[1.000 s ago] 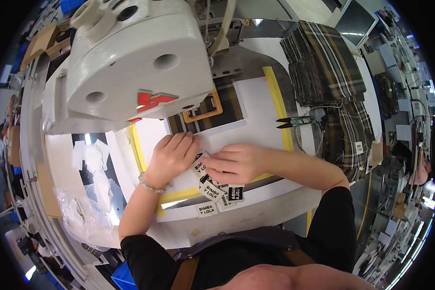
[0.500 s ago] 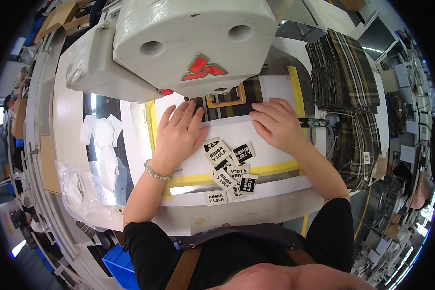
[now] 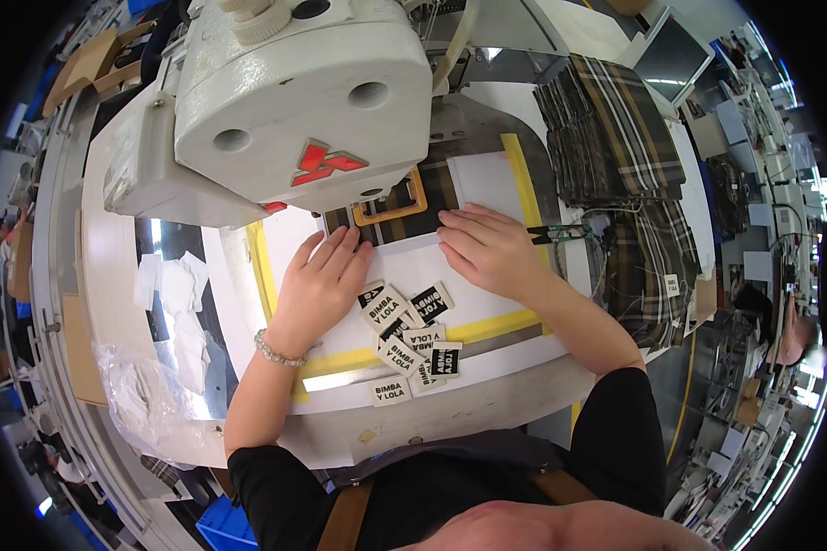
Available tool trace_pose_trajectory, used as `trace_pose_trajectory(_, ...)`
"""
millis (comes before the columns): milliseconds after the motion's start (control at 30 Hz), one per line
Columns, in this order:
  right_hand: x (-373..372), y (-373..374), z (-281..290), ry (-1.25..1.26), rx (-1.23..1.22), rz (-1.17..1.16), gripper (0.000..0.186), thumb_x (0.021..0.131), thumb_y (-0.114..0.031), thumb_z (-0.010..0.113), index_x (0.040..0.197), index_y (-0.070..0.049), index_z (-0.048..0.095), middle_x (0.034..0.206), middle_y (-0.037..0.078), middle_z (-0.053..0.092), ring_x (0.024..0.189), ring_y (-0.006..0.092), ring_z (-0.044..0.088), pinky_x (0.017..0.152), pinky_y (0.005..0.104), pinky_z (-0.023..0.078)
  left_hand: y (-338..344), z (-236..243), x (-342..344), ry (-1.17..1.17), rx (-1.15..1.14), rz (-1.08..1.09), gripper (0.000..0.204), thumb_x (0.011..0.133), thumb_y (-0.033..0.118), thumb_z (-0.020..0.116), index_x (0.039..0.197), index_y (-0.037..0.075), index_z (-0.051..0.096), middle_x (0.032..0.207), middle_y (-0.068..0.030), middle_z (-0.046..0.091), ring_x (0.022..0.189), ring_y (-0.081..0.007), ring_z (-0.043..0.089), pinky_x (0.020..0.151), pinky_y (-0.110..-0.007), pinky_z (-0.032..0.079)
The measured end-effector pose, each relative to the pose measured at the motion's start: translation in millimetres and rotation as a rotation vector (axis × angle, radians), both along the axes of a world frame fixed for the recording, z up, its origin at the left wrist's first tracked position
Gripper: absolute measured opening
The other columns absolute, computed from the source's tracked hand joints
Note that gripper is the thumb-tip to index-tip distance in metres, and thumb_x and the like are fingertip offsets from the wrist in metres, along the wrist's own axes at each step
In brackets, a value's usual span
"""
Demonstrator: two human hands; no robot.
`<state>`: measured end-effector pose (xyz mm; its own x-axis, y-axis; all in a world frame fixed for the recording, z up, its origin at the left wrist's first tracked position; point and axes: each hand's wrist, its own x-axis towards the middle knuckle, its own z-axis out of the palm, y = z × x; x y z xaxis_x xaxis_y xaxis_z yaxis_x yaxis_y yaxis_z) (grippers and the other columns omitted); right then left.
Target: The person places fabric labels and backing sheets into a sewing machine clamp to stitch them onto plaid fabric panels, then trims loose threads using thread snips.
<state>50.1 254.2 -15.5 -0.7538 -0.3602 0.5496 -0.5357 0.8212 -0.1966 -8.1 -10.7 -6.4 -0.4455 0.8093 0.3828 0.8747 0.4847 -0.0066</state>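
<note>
My left hand lies open, fingertips on the lower left edge of the plaid fabric under the white machine head. My right hand is open too, fingers spread flat at the fabric's right end. Around that fabric are a white sheet and a small orange frame beneath the head. A loose pile of small black and white printed labels sits between my wrists. Green-handled thread snips lie just right of my right hand, partly on dark surface.
Stacks of folded plaid pieces fill the right side. At left are white scraps and a crumpled plastic bag. Yellow tape borders the work sheet. A blue crate is low at left; other workstations line both edges.
A second ago my hands were close together at the label pile. They have since moved apart and up onto the fabric's edge, with the labels left lying. The camera view has shifted slightly.
</note>
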Motion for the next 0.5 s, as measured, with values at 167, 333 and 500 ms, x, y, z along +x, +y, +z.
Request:
trace_pose_trajectory(167,-0.6,0.3,-0.1,-0.017,-0.016,0.006,0.014,0.077,-0.014,0.073,0.085,-0.007,0.065,0.101,0.009,0.071,0.09,0.0222,0.069,0.09,0.0354,0.055,1.2,-0.2,-0.6,-0.001,0.005,0.011,0.023,0.081,0.011,0.065,0.103,0.005,0.067,0.11,-0.0111,0.069,0.108,-0.0238,0.065,0.095,-0.041,0.049)
trace_pose_trajectory(333,2.1,-0.3,2.2,-0.07,-0.01,0.004,0.017,0.076,-0.012,0.075,0.091,-0.006,0.07,0.104,0.009,0.072,0.092,0.0249,0.07,0.092,0.0384,0.055,1.6,2.2,-0.1,-0.009,0.031,0.019,0.02,0.083,0.013,0.067,0.101,0.006,0.067,0.109,-0.0104,0.069,0.106,-0.0231,0.065,0.095,-0.04,0.049)
trace_pose_trajectory(500,1.1,0.1,0.7,-0.058,-0.007,0.014,0.015,0.076,-0.013,0.074,0.089,-0.007,0.068,0.104,0.009,0.072,0.093,0.0221,0.07,0.096,0.0395,0.052,1.4,5.1,1.6,0.003,0.025,0.027,0.019,0.082,0.013,0.067,0.1,0.005,0.067,0.107,-0.0102,0.069,0.104,-0.0229,0.065,0.096,-0.04,0.048)
